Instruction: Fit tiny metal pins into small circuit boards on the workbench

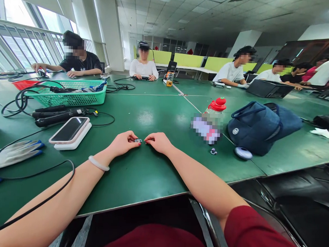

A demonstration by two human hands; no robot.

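Observation:
My left hand [124, 141] is closed in a pinch on a small grey and dark piece [138, 140], too small to name, held just above or on the green table [141, 180]. My right hand [158, 142] sits a short gap to the right of it. Its thumb and forefinger are pressed together, and a tiny dark spot shows at their tips; what it is, if anything, I cannot make out. A pale bracelet [98, 163] circles my left wrist.
Left of my hands lie a phone on a white box [72, 129], gloves [20, 152], cables and a green basket [71, 95]. To the right are a red-lidded bottle [217, 105], a navy bag [257, 126] and a small round case [243, 153]. People sit around the table.

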